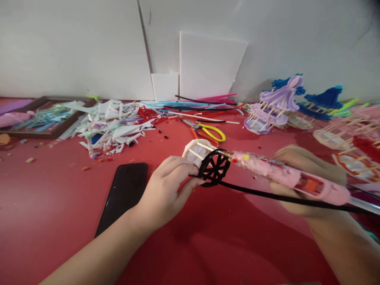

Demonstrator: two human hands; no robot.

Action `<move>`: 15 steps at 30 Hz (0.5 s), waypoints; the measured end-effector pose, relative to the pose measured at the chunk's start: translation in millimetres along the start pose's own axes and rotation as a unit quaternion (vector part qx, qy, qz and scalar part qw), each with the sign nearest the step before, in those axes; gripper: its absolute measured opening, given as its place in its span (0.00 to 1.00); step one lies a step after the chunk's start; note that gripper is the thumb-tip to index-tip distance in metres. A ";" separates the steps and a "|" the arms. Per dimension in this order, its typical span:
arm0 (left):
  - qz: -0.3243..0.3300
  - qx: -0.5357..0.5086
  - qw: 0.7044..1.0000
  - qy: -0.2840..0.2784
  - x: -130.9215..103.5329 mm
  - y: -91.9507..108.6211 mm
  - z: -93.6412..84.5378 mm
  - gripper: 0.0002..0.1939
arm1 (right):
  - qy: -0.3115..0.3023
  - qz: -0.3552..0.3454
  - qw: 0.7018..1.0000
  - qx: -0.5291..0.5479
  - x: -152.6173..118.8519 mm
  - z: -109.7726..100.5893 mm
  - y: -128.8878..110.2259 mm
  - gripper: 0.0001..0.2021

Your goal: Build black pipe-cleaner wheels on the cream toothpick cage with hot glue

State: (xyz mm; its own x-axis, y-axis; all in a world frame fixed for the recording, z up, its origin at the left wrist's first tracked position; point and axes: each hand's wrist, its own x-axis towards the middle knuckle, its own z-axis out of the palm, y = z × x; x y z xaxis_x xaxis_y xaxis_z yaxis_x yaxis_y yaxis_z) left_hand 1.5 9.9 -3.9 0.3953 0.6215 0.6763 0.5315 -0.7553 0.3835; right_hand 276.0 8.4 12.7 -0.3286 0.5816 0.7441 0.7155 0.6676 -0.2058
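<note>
My left hand pinches the edge of a black spoked wheel, which looks made of pipe cleaner. Behind the wheel, light wooden sticks join it to a round, cream-rimmed base. From the wheel's lower edge a long black pipe cleaner runs off to the right. In my right hand is a pink hot glue gun, its messy nozzle at the wheel's upper right rim. The gun partly hides my right fingers.
A black phone lies left of my left forearm. Yellow-handled pliers rest beyond the wheel, before loose pipe cleaners. White scraps and a brown frame are at left. Several tiered craft pieces, one lilac, stand at right.
</note>
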 end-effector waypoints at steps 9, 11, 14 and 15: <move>-0.003 -0.001 1.000 0.010 0.1 -0.3 -0.9 0.02 | 0.016 -0.064 0.997 -0.031 5.3 -0.8 3.1 0.08; -0.014 0.004 1.000 0.015 0.0 -0.5 -0.4 0.02 | 0.022 -0.048 0.997 -0.047 5.0 -1.3 6.5 0.06; -0.042 0.023 0.998 0.029 -0.8 -1.8 0.3 0.02 | 0.037 -0.006 0.989 -0.146 6.1 -1.7 17.7 0.04; -0.053 0.029 0.998 0.032 -1.2 -2.3 0.4 0.02 | 0.027 0.023 0.984 -0.175 6.6 -1.1 23.1 0.05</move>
State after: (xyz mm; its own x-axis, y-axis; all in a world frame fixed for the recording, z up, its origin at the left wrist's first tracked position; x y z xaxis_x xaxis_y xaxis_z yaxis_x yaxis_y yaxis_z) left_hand 0.1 11.0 -5.9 0.2867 0.6816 0.6732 0.6104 -0.6716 0.4200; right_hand 291.1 27.1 13.6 -0.2638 0.5753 0.7742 0.9007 0.4342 -0.0158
